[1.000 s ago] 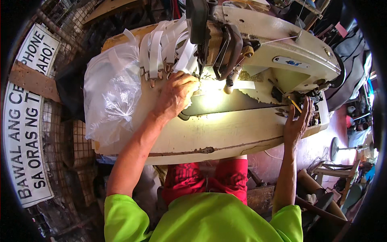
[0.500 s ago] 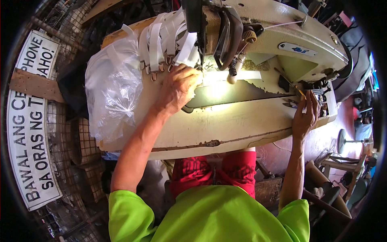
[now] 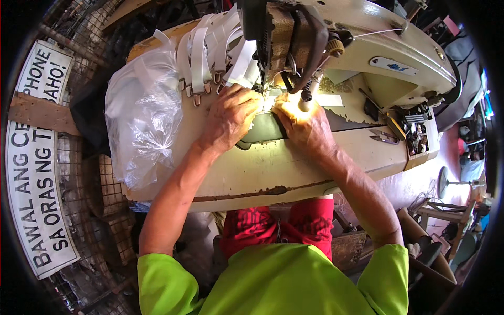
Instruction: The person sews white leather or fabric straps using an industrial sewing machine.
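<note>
A cream industrial sewing machine (image 3: 388, 37) has a lit needle area. My left hand (image 3: 231, 115) is just left of the needle, fingers curled and pinched on a small white piece, mostly hidden by them. My right hand (image 3: 302, 123) is right of the needle under the lamp, its fingertips curled close to the needle; what they hold is hidden by glare and fingers. A white strip (image 3: 328, 100) lies behind it. White straps with metal clips (image 3: 198, 60) are heaped behind my left hand, beside a clear plastic bag (image 3: 137, 123) of white material.
Scissors (image 3: 383, 137), a yellow-handled tool (image 3: 395, 126) and a parts tray (image 3: 420, 139) sit at the table's right end. The worn table edge (image 3: 241, 195) runs above my knees. A wire mesh with a white sign (image 3: 37, 199) stands at left; a pedestal fan (image 3: 443, 181) at right.
My right hand has moved from the tools at the table's right end leftward to the needle, its fingers now curled. My left hand stays left of the needle.
</note>
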A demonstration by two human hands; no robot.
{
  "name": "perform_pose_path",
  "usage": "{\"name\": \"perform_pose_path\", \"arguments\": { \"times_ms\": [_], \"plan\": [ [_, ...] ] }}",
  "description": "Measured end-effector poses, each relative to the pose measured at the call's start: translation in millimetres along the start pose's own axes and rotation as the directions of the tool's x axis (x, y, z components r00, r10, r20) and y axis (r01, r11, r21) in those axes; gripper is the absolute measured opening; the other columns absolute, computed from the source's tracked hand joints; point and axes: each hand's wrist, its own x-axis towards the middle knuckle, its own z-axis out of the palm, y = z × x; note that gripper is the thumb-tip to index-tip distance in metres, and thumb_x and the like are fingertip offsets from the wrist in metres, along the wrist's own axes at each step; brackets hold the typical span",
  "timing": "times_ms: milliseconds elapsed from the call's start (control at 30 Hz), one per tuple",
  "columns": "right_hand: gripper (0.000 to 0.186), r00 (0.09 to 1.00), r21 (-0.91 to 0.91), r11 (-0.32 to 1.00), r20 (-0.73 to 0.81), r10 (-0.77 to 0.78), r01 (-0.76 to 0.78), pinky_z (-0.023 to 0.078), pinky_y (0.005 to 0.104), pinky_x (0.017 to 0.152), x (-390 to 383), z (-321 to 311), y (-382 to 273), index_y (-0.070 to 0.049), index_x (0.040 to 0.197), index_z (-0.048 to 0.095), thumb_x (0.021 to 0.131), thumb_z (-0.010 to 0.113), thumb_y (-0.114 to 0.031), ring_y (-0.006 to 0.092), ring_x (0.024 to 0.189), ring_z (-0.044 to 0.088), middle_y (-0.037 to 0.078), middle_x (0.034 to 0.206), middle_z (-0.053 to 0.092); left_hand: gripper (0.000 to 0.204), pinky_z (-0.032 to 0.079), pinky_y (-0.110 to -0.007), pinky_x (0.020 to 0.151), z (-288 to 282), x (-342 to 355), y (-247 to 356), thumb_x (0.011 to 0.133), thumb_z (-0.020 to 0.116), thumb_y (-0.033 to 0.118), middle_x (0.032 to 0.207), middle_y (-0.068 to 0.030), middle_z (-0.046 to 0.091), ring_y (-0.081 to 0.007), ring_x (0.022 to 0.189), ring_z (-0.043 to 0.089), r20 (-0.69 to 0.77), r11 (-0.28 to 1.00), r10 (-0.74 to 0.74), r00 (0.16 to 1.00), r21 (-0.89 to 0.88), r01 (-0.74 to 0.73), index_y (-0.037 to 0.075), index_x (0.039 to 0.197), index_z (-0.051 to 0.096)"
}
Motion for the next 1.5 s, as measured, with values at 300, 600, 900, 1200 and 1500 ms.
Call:
{"name": "perform_pose_path", "arguments": {
  "times_ms": [300, 600, 900, 1200, 1500],
  "plan": [
    [0.016, 0.993, -0.002, 0.993, -0.010, 0.118, -0.118, 0.052, 0.0458, 0.074, 6, 11, 10, -0.004, 0.101, 0.064, 0.085, 0.064, -0.005, 0.0378, 0.085, 0.064, 0.017, 0.095, 0.066, 0.013, 0.050, -0.036, 0.086, -8, 7, -11, 0.076, 0.065, 0.005, 0.092, -0.0044, 0.066, -0.0248, 0.091, 0.060, 0.008, 0.999, -0.034, 0.999, -0.022, 0.034, 0.005, 0.089, 0.069],
    [0.019, 0.997, 0.040, 0.996, -0.009, 0.080, -0.080, 0.053, 0.0435, 0.079, 10, 5, 8, -0.004, 0.101, 0.066, 0.082, 0.068, -0.005, 0.0360, 0.091, 0.065, 0.016, 0.101, 0.067, 0.016, 0.050, -0.038, 0.082, -10, 5, -12, 0.073, 0.068, 0.004, 0.090, -0.0061, 0.059, -0.0264, 0.090, 0.057, 0.055, 0.996, -0.092, 0.994, 0.008, 0.092, 0.006, 0.089, 0.070],
    [0.011, 0.996, -0.004, 1.000, -0.087, -0.006, 0.006, 0.048, 0.0452, 0.075, -7, -3, 21, -0.003, 0.083, 0.063, 0.083, 0.067, -0.013, 0.0353, 0.087, 0.060, 0.016, 0.085, 0.062, 0.016, 0.050, -0.038, 0.083, -9, 5, -9, 0.074, 0.066, 0.004, 0.091, -0.0066, 0.059, -0.0269, 0.092, 0.057, 0.053, 0.990, -0.140, 0.989, 0.018, 0.139, 0.005, 0.090, 0.070],
    [0.032, 0.858, -0.449, 0.797, -0.489, 0.159, -0.404, 0.042, 0.0419, 0.102, -113, -120, 80, -0.009, 0.121, 0.065, 0.089, 0.065, -0.008, 0.0299, 0.117, 0.056, 0.013, 0.129, 0.059, 0.019, 0.050, -0.038, 0.089, -7, 6, -18, 0.075, 0.064, 0.001, 0.099, -0.0097, 0.067, -0.0272, 0.097, 0.061, 0.046, 0.992, -0.101, 0.994, -0.066, 0.104, 0.002, 0.092, 0.069],
    [0.040, 0.781, -0.397, 0.782, -0.600, 0.175, -0.480, 0.039, 0.0444, 0.105, -128, -107, 94, -0.002, 0.131, 0.055, 0.092, 0.062, -0.009, 0.0337, 0.126, 0.051, 0.016, 0.132, 0.056, 0.018, 0.051, -0.036, 0.091, -6, 9, -18, 0.076, 0.063, 0.000, 0.100, -0.0081, 0.067, -0.0265, 0.100, 0.061, 0.105, 0.977, -0.169, 0.980, -0.115, 0.181, 0.003, 0.093, 0.069]
  ]
}}
